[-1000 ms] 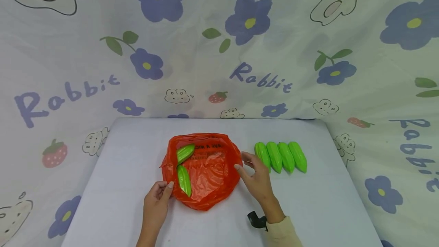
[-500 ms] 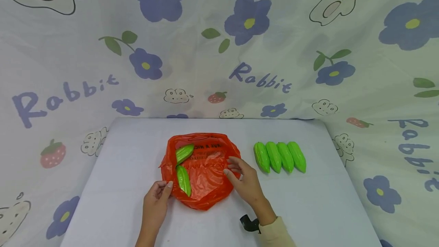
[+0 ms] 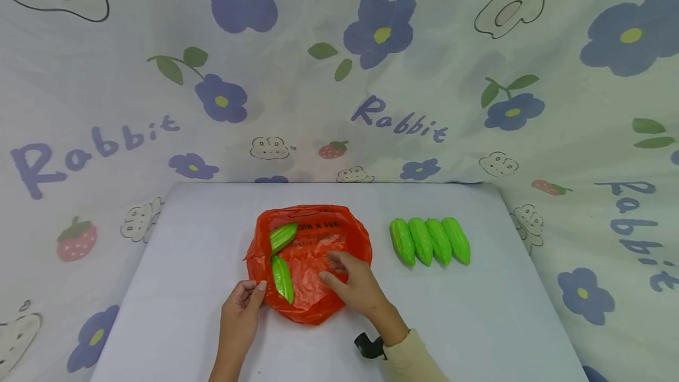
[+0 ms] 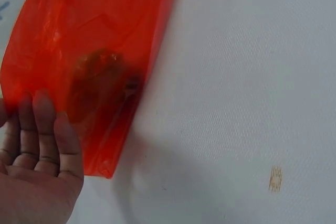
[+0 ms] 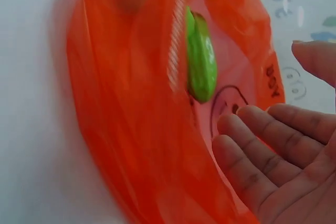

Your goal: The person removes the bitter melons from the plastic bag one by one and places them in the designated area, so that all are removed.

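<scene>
A red plastic bag (image 3: 318, 311) stands with its mouth wide open, with printed lettering and a drawing inside. Two green, ridged, gourd-like vegetables, one the lower vegetable (image 3: 283, 279), lie at its left inside. My left hand (image 3: 240, 317) pinches the bag's near-left rim between thumb and fingers. In the left wrist view the fingers (image 4: 44, 129) lie against the red film. Over the right side of the bag's mouth is my right hand (image 3: 358, 287), fingers spread and holding nothing. The right wrist view shows its loose fingers (image 5: 270, 158) near the rim and a green vegetable (image 5: 201, 61) beyond.
Several more green vegetables (image 3: 431, 241) lie side by side in a row right of the bag. The white table (image 3: 467, 317) ends at a patterned cloth backdrop (image 3: 297, 105). A black device (image 3: 369, 346) sits at my right wrist.
My right hand has moved left from the bag's right rim to over its mouth. The left hand keeps its pinch on the rim. The vegetables have stayed in place.
</scene>
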A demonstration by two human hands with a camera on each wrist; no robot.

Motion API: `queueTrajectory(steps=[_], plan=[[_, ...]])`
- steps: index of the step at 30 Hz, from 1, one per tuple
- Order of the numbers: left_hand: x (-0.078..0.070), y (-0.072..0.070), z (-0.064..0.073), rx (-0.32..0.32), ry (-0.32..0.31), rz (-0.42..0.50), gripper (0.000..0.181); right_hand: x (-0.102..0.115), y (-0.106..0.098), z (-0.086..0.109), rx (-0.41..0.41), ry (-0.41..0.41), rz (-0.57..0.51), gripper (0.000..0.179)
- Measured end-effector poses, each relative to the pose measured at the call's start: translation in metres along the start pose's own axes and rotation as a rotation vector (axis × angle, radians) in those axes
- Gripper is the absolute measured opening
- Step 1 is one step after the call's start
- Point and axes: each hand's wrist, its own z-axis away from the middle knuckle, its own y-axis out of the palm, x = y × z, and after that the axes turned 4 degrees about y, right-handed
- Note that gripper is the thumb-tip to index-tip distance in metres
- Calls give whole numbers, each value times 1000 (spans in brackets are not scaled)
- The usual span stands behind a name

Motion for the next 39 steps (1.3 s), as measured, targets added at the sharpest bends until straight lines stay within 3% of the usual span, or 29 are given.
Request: queueTrajectory(steps=[17,23,34,39], plan=[[4,-1,0,18,-27,-12,44,16,49,-17,121,125,99,57],[3,0,0,15,-24,-5,43,17,58,-19,123,185,117,59],[3,3,0,11,-14,8,42,21,66,-25,113,220,184,56],[5,3,-1,2,-2,19,37,28,70,-28,136,239,224,39]])
